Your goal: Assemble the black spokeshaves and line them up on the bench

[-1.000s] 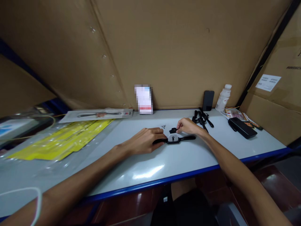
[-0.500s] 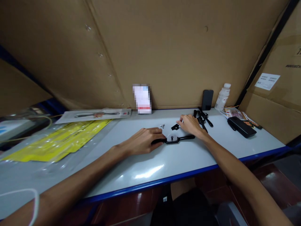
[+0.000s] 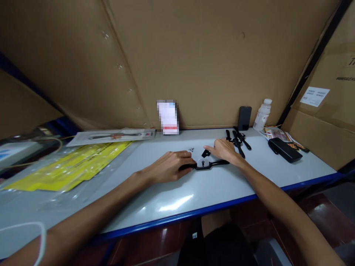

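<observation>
A black spokeshave with a grey blade lies across the white table. My left hand is closed round its left handle. Just behind the blade is a small black cap plate, tilted, with the thumb of my right hand against its upper edge. The other fingers of that hand are curled and partly hidden. The right wrist passes over the tip of the spokeshave's right handle. Small silver screws lie behind my left fingertips.
Several black spokeshaves lie behind my right hand. Further right are a phone, a bottle and a black case. A lit screen leans on the cardboard wall. Plastic-wrapped yellow sheets and a packaged tool cover the left.
My right thumb has come over the cap plate, which has turned and shifted slightly towards the spokeshave. My left hand stays on the handle.
</observation>
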Demonstrator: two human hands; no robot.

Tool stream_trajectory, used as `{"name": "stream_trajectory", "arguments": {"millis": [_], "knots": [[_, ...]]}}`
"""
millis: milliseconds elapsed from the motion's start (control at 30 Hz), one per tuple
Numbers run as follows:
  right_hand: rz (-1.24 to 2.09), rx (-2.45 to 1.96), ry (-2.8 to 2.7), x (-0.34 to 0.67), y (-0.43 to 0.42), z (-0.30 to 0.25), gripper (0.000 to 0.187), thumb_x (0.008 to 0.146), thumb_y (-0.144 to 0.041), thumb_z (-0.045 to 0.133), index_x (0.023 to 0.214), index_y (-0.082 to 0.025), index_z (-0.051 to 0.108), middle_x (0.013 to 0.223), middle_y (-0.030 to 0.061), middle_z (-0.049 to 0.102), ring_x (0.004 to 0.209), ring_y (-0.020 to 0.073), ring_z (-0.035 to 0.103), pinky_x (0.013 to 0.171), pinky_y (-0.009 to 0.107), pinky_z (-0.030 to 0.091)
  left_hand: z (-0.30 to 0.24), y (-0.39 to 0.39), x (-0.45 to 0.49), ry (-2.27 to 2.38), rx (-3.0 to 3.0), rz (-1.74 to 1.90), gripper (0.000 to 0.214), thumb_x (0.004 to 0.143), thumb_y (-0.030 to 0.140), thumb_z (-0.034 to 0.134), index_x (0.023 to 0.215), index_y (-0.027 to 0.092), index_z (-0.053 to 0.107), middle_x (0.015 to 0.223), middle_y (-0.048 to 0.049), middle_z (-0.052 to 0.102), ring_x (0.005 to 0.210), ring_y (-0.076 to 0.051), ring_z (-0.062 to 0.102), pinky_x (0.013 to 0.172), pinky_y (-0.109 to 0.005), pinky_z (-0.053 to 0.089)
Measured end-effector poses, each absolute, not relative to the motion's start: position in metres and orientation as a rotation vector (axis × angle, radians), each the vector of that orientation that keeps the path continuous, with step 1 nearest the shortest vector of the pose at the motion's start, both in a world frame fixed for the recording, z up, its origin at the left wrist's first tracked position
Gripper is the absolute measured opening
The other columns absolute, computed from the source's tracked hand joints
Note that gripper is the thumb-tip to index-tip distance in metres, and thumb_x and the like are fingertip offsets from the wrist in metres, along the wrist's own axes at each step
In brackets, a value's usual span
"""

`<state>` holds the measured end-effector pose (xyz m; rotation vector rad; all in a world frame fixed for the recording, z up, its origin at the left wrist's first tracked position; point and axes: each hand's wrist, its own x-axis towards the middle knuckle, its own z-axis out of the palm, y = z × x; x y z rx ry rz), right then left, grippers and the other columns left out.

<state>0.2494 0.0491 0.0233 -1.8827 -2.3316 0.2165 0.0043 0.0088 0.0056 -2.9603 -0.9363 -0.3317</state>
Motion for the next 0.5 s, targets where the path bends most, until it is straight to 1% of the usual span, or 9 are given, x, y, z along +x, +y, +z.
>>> {"name": "stream_trajectory", "arguments": {"millis": [33,100,167,267,333,400,467,500], "knots": [[0.187,-1.887,-2.344,0.248,0.046,0.024,0.064,0.099,-0.069,0.05,0.101,-0.012,0.079,0.11,0.0237,0.077,0.104,0.0349,0.073,0.078,0.037,0.049,0.005,0.009,0.004,-0.935,-2.959,-0.324,0.028,0.1,0.027,0.053,0.116,0.023,0.075,0.105,-0.0081,0.073,0.091,-0.024,0.07,0.075,-0.034,0.054],[0.186,-1.876,-2.366,0.244,0.041,0.026,0.063,0.096,-0.07,0.056,0.102,-0.012,0.079,0.11,0.0242,0.077,0.104,0.0356,0.072,0.078,0.037,0.048,0.004,0.01,0.004,-0.931,-2.961,-0.324,0.028,0.1,0.027,0.053,0.116,0.022,0.075,0.105,-0.0082,0.073,0.092,-0.025,0.07,0.075,-0.035,0.054],[0.246,-1.869,-2.366,0.24,0.039,0.026,0.053,0.091,-0.065,0.067,0.099,-0.014,0.079,0.108,0.0219,0.077,0.103,0.0339,0.072,0.076,0.036,0.047,0.003,0.01,0.004,-0.927,-2.961,-0.335,0.028,0.1,0.027,0.052,0.116,0.022,0.075,0.106,-0.0084,0.072,0.092,-0.025,0.07,0.075,-0.035,0.054],[0.39,-1.826,-2.314,0.239,0.044,0.024,0.031,0.083,-0.047,0.08,0.091,-0.016,0.078,0.101,0.0174,0.078,0.095,0.0297,0.072,0.069,0.032,0.044,0.001,0.011,0.003,-0.931,-2.971,-0.351,0.028,0.1,0.027,0.053,0.116,0.022,0.075,0.104,-0.008,0.072,0.091,-0.026,0.07,0.075,-0.036,0.053],[0.455,-1.741,-2.275,0.243,0.05,0.022,0.017,0.084,-0.033,0.08,0.087,-0.016,0.078,0.097,0.0143,0.078,0.09,0.0258,0.071,0.067,0.03,0.043,0.001,0.011,0.003,-0.935,-2.975,-0.351,0.027,0.1,0.026,0.053,0.115,0.022,0.075,0.104,-0.008,0.072,0.091,-0.025,0.07,0.074,-0.036,0.053],[0.54,-1.582,-2.258,0.249,0.056,0.022,0.007,0.088,-0.022,0.074,0.086,-0.015,0.077,0.092,0.0108,0.078,0.086,0.0208,0.069,0.068,0.028,0.042,0.001,0.011,0.003,-0.935,-2.98,-0.355,0.027,0.1,0.026,0.053,0.115,0.023,0.075,0.104,-0.008,0.072,0.091,-0.025,0.07,0.074,-0.035,0.052],[0.677,-1.378,-2.258,0.255,0.059,0.024,0.009,0.089,-0.016,0.069,0.084,-0.015,0.076,0.085,0.0068,0.075,0.079,0.0166,0.066,0.068,0.026,0.042,0.002,0.01,0.004,-0.933,-2.992,-0.37,0.027,0.1,0.026,0.054,0.116,0.023,0.075,0.104,-0.0079,0.072,0.091,-0.025,0.069,0.074,-0.035,0.052],[0.758,-1.276,-2.258,0.257,0.06,0.026,0.008,0.087,-0.015,0.069,0.082,-0.014,0.075,0.08,0.0047,0.074,0.076,0.0153,0.064,0.068,0.025,0.042,0.003,0.01,0.004,-0.932,-2.999,-0.376,0.027,0.1,0.026,0.054,0.116,0.023,0.075,0.104,-0.0077,0.072,0.09,-0.024,0.069,0.074,-0.035,0.052]]}}
